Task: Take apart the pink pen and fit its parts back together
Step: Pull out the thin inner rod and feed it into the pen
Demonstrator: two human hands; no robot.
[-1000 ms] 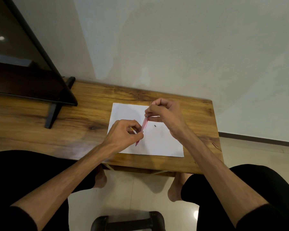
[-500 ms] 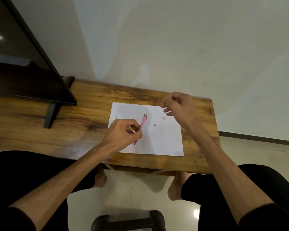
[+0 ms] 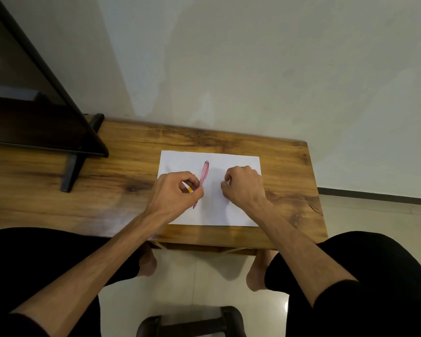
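The left hand (image 3: 178, 193) pinches a slim, smooth pink pen (image 3: 203, 179) over flat white paper (image 3: 238, 215). The right hand (image 3: 244, 186) is curled beside it — whether it grips anything, I cannot tell. Bare grained wood table (image 3: 289, 166) lies all round.

The pen (image 3: 204, 175) was pale pink with a darker tip, lying over a plain white sheet (image 3: 238, 160). The desk (image 3: 122, 176) was warm honey-brown wood with dark streaky grain and knots. There was a little orange-yellow bit (image 3: 190, 189) by the left hand (image 3: 178, 193). Black trousers (image 3: 365, 268), off-white wall (image 3: 253, 69).
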